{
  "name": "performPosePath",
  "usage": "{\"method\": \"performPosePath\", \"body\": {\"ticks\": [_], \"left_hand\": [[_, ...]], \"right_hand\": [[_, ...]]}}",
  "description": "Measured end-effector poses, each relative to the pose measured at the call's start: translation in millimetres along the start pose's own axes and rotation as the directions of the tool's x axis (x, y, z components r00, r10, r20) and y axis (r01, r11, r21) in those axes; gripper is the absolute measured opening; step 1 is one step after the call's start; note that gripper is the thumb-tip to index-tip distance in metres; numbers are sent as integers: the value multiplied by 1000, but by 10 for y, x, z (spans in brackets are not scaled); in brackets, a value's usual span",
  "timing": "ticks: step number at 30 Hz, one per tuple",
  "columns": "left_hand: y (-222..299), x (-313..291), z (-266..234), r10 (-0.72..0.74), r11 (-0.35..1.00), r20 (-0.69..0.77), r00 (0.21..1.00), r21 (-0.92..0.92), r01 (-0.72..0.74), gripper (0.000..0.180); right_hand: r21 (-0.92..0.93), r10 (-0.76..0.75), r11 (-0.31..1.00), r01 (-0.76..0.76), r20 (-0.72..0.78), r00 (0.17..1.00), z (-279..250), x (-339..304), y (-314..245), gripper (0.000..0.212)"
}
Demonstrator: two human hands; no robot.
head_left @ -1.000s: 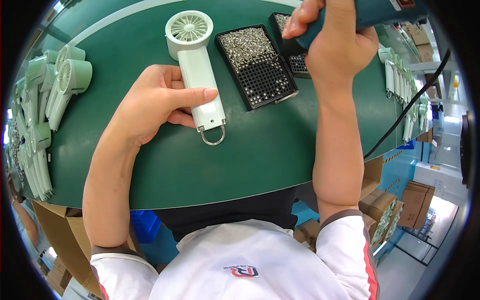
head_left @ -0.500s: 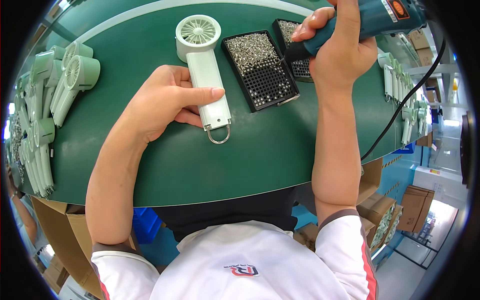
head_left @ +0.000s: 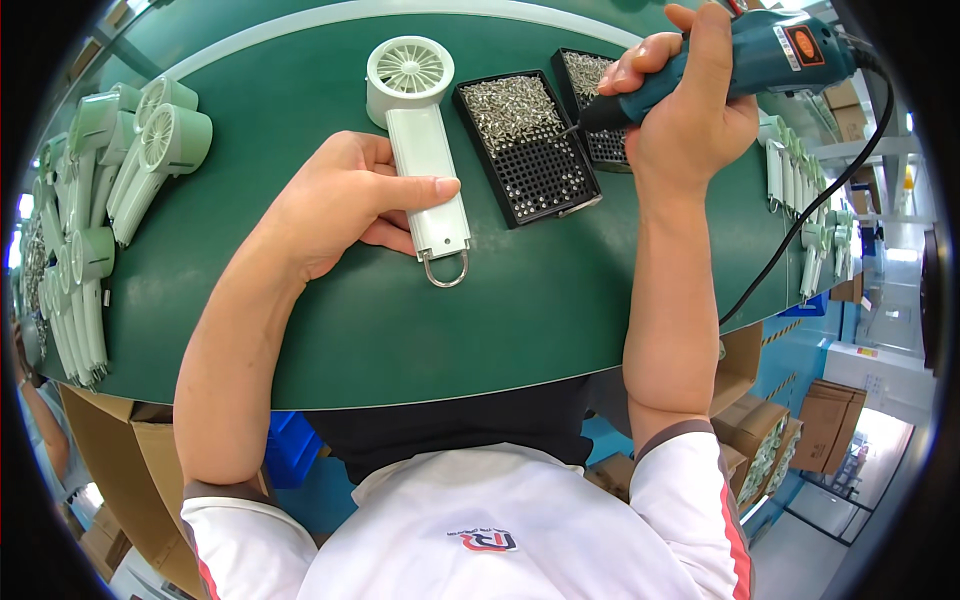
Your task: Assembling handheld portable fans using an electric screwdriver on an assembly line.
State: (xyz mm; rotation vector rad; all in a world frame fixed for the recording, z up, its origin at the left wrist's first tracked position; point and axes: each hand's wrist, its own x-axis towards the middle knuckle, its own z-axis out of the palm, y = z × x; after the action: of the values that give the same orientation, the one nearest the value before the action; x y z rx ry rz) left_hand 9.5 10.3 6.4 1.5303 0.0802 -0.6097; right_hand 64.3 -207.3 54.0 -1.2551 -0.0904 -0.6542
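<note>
A pale green handheld fan (head_left: 425, 150) lies on the green table, its round grille at the far end. My left hand (head_left: 355, 195) is closed around its handle, thumb across the top. At the near end a metal loop (head_left: 448, 272) sticks out beside a small screw hole. My right hand (head_left: 690, 110) grips a teal electric screwdriver (head_left: 745, 62), held nearly level and pointing left. Its bit is over a black screw tray (head_left: 530, 185), which has loose silver screws heaped at the far end and several standing in holes nearer me.
A second black screw tray (head_left: 610, 145) stands behind, partly under the screwdriver. Several more fans (head_left: 175, 140) are piled at the left, and others (head_left: 790, 165) lie at the far right. The black power cord (head_left: 830, 195) hangs down along my right side. Cardboard boxes (head_left: 755, 415) stand below the table.
The fan and my left hand have shifted slightly right. The screwdriver in my right hand has moved a little right and down, its bit still over the tray.
</note>
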Motion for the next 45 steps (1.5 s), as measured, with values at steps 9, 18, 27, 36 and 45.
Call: {"method": "performPosePath", "body": {"ticks": [9, 18, 27, 36, 45], "left_hand": [[28, -12, 15, -4, 1000, 6, 1000, -1, 4, 46], [52, -35, 68, 17, 999, -37, 999, 46, -15, 49], [152, -101, 157, 42, 942, -157, 987, 335, 13, 44], [233, -206, 11, -2, 837, -244, 970, 531, 135, 44], [20, -268, 142, 542, 679, -81, 837, 629, -378, 32]], "right_hand": [[41, -87, 995, 86, 24, 996, -4, -59, -83, 33], [57, -84, 996, 74, 190, 978, -216, -13, -21, 45], [120, -34, 993, 8, 213, 976, -241, -113, -126, 48], [202, -8, 979, -38, 222, 975, -241, -172, -183, 50], [382, 6, 916, -123, 293, 956, -216, -279, -238, 52]]}}
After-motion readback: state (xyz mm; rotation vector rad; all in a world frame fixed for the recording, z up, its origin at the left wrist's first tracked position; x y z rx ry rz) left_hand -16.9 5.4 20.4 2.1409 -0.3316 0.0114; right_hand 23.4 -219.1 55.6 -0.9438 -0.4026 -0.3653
